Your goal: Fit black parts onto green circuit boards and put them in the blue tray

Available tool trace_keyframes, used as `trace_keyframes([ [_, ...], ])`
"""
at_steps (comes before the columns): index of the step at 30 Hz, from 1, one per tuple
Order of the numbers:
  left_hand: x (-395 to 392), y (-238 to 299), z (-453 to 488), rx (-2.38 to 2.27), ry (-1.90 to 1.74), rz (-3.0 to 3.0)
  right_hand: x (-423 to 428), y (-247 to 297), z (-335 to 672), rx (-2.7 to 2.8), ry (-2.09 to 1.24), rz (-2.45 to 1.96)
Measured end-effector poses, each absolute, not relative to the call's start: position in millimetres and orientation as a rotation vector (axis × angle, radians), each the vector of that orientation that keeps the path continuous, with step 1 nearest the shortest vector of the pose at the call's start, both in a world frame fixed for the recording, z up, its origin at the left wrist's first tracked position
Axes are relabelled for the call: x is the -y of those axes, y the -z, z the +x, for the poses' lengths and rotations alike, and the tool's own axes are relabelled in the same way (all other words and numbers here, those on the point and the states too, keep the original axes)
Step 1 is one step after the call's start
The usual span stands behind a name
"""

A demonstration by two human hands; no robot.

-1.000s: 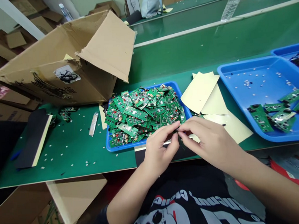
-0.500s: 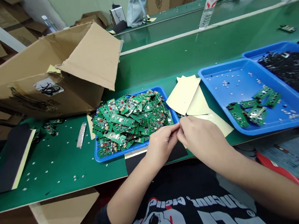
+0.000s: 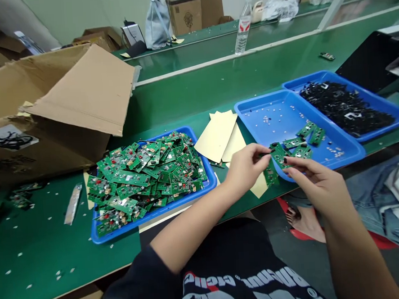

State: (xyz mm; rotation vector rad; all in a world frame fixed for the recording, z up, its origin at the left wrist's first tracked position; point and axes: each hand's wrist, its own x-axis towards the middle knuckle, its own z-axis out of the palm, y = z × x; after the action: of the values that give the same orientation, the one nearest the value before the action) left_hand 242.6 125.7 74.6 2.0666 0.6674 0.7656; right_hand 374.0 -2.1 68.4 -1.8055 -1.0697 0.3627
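Note:
My left hand [image 3: 249, 166] is at the near left corner of a blue tray [image 3: 350, 151], thumb and forefinger pinched together. A small dark spot shows at its fingertips; what it holds, if anything, I cannot make out. Over the tray's near edge hovers my right hand [image 3: 318, 187], fingers curled and apart, with a dark spot at the forefinger tip. Between the hands a green circuit board [image 3: 279, 156] lies in the tray corner, beside several other boards [image 3: 308, 133]. Below my left fingertips another green board [image 3: 271, 175] shows partly.
A blue tray [image 3: 210, 185] heaped with circuit boards stands left, near an open cardboard box [image 3: 91, 90]. Yellow paper sheets [image 3: 217, 137] lie between the trays. At right is a tray of black parts [image 3: 349, 108]. A water bottle [image 3: 242, 27] stands behind; another person's leg [image 3: 374, 188] is at right.
My hands, earlier together in front of the yellow sheets, have parted and moved right to the tray with few boards. The view has turned right, showing more of the black parts.

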Motion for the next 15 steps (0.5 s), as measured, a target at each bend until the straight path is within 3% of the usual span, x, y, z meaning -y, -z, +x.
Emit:
trace_keyframes([
  [8, -139.4, -51.1, 326.0, -0.539, -0.704, 2.415, 22.4, -50.9, 361.3, 0.821, -0.295, -1.609],
  [15, -159.7, -73.1, 285.8, -0.726, -0.85, 2.534, 4.2, -29.9, 330.6, 1.203, -0.354, -1.657],
])
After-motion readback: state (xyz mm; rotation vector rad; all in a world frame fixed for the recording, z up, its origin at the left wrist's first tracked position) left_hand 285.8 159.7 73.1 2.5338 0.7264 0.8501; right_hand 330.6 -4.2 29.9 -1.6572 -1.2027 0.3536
